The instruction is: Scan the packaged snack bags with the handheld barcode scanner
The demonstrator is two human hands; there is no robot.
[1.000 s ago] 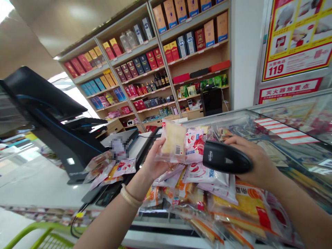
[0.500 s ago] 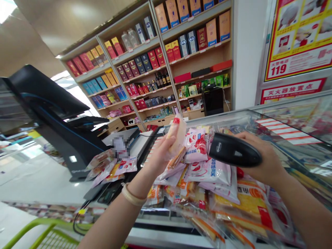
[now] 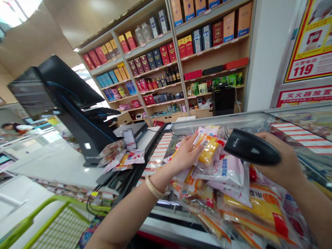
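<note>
My right hand (image 3: 282, 162) is wrapped round a black handheld scanner (image 3: 251, 147), held above the right part of a heap of packaged snacks. My left hand (image 3: 188, 152) has its fingers on a yellow and orange snack packet (image 3: 207, 150) on top of the heap, its thumb near the packet's left side. A white and pink packet (image 3: 228, 173) lies just below and right of that packet. Larger clear packets with yellow slices (image 3: 259, 204) lie nearer, at the front right of the glass counter (image 3: 207, 122).
A black register screen on a stand (image 3: 77, 121) rises at the left, with several packets (image 3: 135, 157) beside its base. A green shopping cart (image 3: 52, 207) is at the lower left. Shelves of boxes (image 3: 153, 58) stand behind. A person (image 3: 18, 128) is at the far left.
My left hand has lowered onto the heap; the pale packet it held up is no longer in it, and its fingers are now on a yellow and orange packet. The view has shifted left.
</note>
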